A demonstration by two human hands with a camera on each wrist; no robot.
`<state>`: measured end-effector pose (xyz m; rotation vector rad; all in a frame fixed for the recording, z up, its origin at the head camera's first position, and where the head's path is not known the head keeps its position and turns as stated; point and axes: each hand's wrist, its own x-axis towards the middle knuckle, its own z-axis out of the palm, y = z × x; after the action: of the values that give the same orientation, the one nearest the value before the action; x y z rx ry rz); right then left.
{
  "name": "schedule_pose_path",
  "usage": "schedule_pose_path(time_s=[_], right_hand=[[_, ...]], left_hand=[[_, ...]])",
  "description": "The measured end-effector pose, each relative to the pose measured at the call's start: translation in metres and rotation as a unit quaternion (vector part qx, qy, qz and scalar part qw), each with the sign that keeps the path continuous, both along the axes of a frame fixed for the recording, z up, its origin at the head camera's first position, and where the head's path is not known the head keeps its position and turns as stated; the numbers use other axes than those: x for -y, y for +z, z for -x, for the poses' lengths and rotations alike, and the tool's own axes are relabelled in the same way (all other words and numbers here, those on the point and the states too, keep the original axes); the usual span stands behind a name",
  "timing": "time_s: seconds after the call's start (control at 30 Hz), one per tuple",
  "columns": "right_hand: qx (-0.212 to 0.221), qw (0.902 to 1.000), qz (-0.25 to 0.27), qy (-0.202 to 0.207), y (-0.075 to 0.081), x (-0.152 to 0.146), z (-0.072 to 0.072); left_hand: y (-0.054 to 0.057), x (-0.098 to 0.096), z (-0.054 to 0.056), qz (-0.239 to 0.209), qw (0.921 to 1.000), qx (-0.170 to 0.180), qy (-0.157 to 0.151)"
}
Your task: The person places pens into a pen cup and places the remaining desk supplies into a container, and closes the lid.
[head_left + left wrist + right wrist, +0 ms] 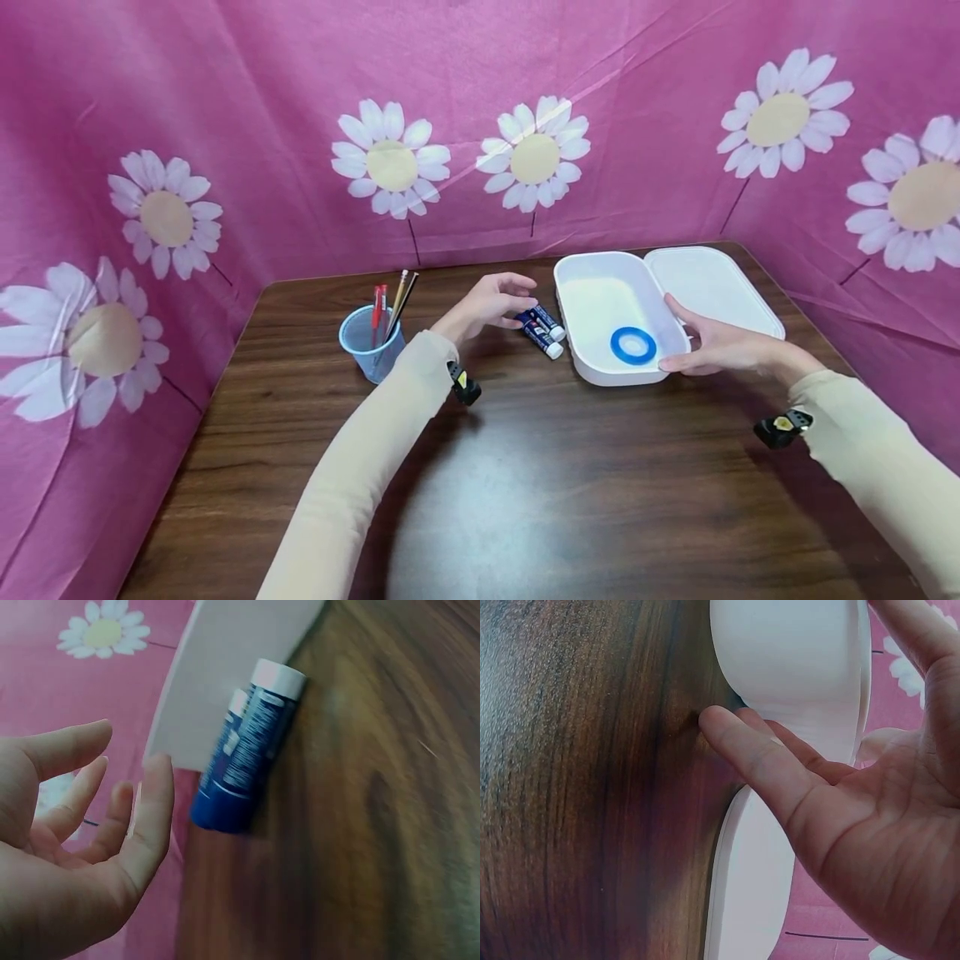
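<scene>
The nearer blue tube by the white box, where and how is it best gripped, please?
Pinch the nearer blue tube across mid-barrel, I'd suggest, left hand from above: it lies flat, with the other tube alongside and the white box near its white end.

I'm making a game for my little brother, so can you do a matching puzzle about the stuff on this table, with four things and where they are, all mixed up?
Things:
1. blue ring
2. red pens
3. blue tubes with white caps
4. white lid

Places, in the head view:
A. standing in the mesh cup
B. lying to the right of the white box
C. inside the white box
D. lying between the left hand and the white box

Right pairs: 1-C, 2-A, 3-D, 4-B
</scene>
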<state>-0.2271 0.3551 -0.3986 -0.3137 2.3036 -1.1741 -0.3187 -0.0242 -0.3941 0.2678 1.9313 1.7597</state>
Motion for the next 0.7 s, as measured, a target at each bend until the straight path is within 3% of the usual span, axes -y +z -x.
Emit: schedule_pose_path(time_s=[0.33, 0.5, 0.7], right_hand=[[-0.004, 1.0000, 0.007, -0.004, -0.002, 0.000, -0.001], [0.002, 0.9998, 0.016, -0.009, -0.004, -0.001, -0.001], [-0.007, 1.0000, 0.005, 0.000, -0.004, -0.001, 0.001]], left_hand=[[-0.034, 0.012, 0.003, 0.002, 0.9979, 0.047, 0.045], [-0.042, 0.014, -0.002, 0.015, 0.9967, 0.074, 0.029], [-0.044, 0.012, -0.005, 0.006, 0.9969, 0.075, 0.021]])
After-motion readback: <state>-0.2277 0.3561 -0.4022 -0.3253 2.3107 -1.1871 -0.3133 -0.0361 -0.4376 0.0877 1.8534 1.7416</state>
